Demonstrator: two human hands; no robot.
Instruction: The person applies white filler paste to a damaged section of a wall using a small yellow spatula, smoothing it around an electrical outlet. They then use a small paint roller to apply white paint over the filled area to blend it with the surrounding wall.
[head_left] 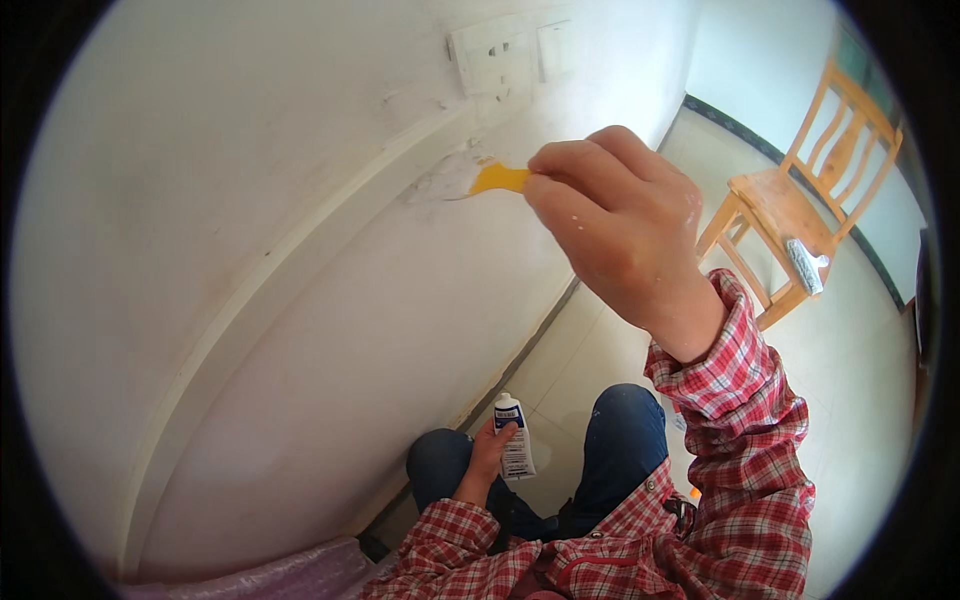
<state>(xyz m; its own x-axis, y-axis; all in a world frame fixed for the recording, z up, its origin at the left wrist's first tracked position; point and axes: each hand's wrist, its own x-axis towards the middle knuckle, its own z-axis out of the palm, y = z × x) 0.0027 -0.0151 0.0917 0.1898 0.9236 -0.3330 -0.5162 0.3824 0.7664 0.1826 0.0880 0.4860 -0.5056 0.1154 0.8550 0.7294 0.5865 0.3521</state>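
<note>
My right hand (pixel 625 215) is raised in front of the wall and pinches a small yellow scraper (pixel 498 179). The scraper's wide edge lies against or very near a patch of whitish filler (pixel 450 182) on the wall (pixel 400 300), just below the cable trunking (pixel 300 240). Lower down, by my left knee, my left hand (pixel 487 450) is closed around a white squeeze tube (pixel 514 440) with a blue band and dark print. The tube stands roughly upright, white end on top. My right fingertips are partly hidden behind the hand.
A wall socket (pixel 492 55) sits above the trunking's end, with a switch plate (pixel 555 50) beside it. At the right stands a wooden chair (pixel 770 200) with a silvery wrapped item (pixel 806 266) on its seat edge. Purple plastic sheeting (pixel 270 578) lies along the wall's foot.
</note>
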